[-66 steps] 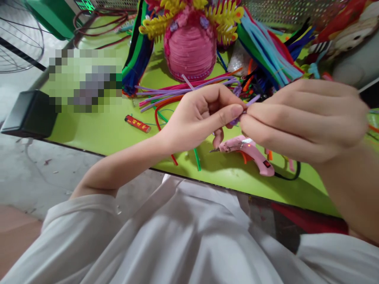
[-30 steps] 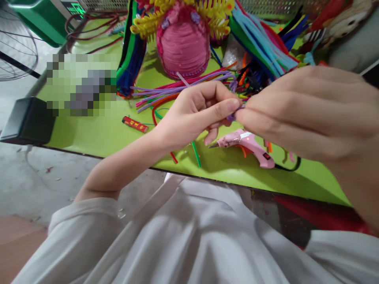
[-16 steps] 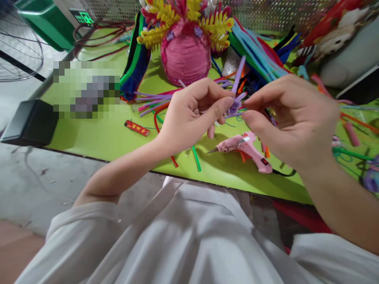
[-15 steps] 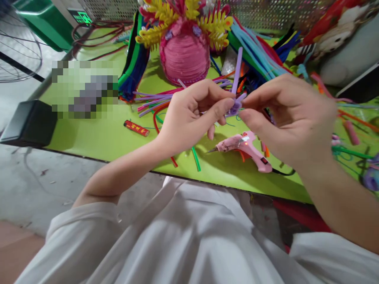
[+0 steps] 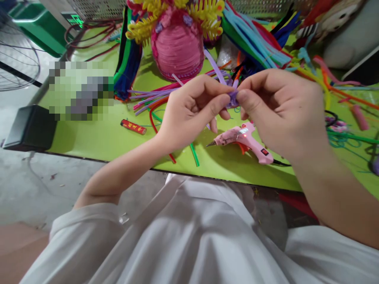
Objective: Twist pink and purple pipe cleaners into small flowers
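Note:
Between my two hands is a purple pipe cleaner (image 5: 233,98), bent into a small looped shape with a long end rising up and to the left. My left hand (image 5: 197,104) pinches it from the left with thumb and forefinger. From the right, my right hand (image 5: 281,106) pinches the same piece, its thumb close to the left fingertips. Part of the loop is hidden by the fingers. Below the hands a pink hot glue gun (image 5: 237,140) lies on the green table (image 5: 100,140), its nozzle pointing left and a small red light showing.
Behind the hands stands a pink wrapped headpiece (image 5: 179,51) with yellow branching fronds. Bundles of coloured pipe cleaners (image 5: 254,39) lie beside it, and loose purple ones (image 5: 151,96) lie left of my hands. A red lighter (image 5: 133,126) and a black box (image 5: 31,128) are at the left.
My right hand has moved in, and its thumb and finger now pinch the purple pipe cleaner. The long upright end has tipped to the left. The view has shifted slightly.

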`<state>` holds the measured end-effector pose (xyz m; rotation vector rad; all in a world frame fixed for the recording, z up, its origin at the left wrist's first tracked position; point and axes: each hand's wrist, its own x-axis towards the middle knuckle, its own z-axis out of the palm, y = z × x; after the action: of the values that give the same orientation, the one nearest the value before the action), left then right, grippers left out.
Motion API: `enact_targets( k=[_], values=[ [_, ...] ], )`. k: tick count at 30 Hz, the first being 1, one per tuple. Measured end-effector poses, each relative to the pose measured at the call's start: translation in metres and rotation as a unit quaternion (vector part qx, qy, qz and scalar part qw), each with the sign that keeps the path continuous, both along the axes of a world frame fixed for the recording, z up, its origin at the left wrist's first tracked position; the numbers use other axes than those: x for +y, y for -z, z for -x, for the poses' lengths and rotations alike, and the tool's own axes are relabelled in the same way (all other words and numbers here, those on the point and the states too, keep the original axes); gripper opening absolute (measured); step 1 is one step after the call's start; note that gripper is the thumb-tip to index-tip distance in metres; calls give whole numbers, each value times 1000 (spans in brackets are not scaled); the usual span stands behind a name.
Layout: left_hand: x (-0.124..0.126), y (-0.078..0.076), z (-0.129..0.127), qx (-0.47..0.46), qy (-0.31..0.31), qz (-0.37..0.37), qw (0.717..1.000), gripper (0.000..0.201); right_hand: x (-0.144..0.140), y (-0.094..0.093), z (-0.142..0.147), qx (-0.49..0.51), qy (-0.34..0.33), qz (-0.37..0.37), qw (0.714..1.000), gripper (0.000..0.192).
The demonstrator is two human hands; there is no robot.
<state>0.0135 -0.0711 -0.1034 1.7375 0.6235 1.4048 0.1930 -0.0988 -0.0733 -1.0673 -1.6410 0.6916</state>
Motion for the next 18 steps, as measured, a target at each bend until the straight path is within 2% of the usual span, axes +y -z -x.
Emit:
enact_targets(
  k=[4, 8, 11, 15, 18],
  values=[
    [7, 7, 0, 51, -14, 75, 996, 35, 5, 10, -6, 17, -2, -27, 999, 17],
    [8, 8, 2, 70, 2, 94, 993, 40, 6, 16, -10, -72, 8, -100, 992, 6],
    [8, 3, 6, 105, -1, 53, 993, 40, 5, 15, -10, -104, 2, -116, 988, 7],
    [12, -4, 12, 172, -38, -62, 982, 33, 3, 11, -11, -144, -8, -114, 983, 9],
    [14, -6, 15, 204, -14, -85, 975, 30, 2, 7, -14, -172, -34, -133, 975, 10]
  ],
)
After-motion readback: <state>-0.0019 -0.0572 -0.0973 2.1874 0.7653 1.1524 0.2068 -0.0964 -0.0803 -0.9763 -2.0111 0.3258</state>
